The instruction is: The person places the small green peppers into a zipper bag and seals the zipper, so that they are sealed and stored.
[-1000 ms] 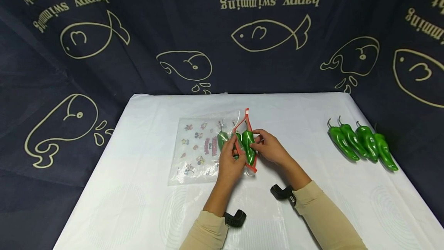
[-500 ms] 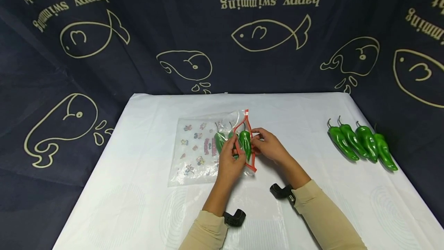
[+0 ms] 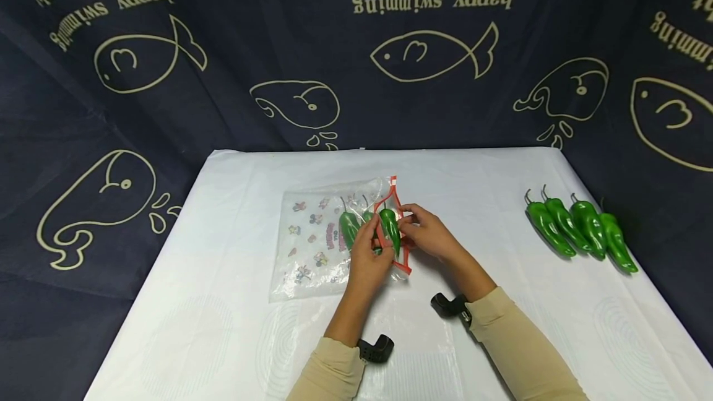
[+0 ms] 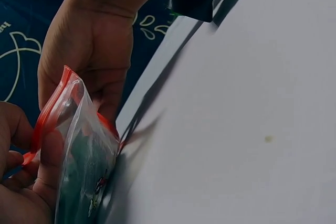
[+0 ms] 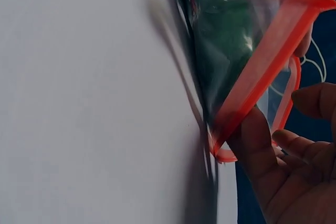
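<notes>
A clear zip bag (image 3: 312,246) with red zip strips and printed cartoon figures lies at mid-table in the head view, its mouth facing right. Several green chili peppers are in it; one pepper (image 3: 390,228) lies at the mouth, and two lie farther in, partly covered by my left hand. My left hand (image 3: 370,265) pinches the red edge on the near side of the mouth. Beside the mouth's right side is my right hand (image 3: 431,234), fingers spread and bent, touching the red strip (image 5: 273,66). Whether it also touches the pepper is hidden.
Several more green chili peppers (image 3: 579,228) lie side by side toward the table's right edge. A dark curtain (image 3: 345,116) with fish and whale drawings hangs behind the white-covered table (image 3: 211,327). Each wrist carries a black camera.
The pepper at the mouth has slid left, farther into the bag, and those inside have shifted left too. My right hand has followed slightly left; my left hand stays at the edge.
</notes>
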The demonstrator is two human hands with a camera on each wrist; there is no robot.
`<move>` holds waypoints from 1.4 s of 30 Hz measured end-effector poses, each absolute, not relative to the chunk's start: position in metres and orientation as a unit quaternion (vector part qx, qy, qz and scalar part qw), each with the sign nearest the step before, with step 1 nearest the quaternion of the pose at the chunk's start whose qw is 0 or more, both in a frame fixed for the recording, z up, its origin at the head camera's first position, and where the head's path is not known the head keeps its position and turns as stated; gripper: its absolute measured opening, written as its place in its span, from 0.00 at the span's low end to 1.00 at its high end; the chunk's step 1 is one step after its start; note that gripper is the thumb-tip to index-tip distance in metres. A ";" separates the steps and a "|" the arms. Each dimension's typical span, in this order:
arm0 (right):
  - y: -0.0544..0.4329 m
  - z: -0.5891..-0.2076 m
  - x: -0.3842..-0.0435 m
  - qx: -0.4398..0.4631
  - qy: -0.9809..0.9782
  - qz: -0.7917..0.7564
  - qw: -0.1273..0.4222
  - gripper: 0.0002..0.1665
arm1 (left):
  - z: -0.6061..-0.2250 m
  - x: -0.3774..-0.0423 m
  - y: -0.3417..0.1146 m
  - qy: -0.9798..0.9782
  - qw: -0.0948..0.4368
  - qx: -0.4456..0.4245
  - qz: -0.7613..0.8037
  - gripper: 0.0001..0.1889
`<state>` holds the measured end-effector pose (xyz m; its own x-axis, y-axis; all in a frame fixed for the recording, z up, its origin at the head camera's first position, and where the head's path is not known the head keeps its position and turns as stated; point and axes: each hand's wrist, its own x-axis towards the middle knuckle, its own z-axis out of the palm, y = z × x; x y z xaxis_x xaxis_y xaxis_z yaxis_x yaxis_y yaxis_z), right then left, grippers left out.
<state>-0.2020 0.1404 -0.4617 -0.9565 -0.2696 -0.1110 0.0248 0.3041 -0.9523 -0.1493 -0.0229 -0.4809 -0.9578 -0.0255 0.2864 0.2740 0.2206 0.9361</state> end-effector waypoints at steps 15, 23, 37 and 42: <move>0.133 -0.463 -0.201 -0.088 0.782 -0.598 0.153 0.30 | -0.481 -0.148 -0.022 -0.770 0.129 -0.094 -0.618 0.39; 0.128 -0.464 -0.200 -0.089 0.756 -0.626 0.168 0.32 | -0.481 -0.148 -0.023 -0.763 0.115 -0.092 -0.630 0.38; 0.143 -0.462 -0.201 -0.089 0.755 -0.632 0.151 0.32 | -0.483 -0.150 -0.022 -0.773 0.121 -0.080 -0.617 0.35; 0.161 -0.459 -0.201 -0.093 0.766 -0.621 0.140 0.32 | -0.484 -0.149 -0.022 -0.761 0.127 -0.081 -0.631 0.34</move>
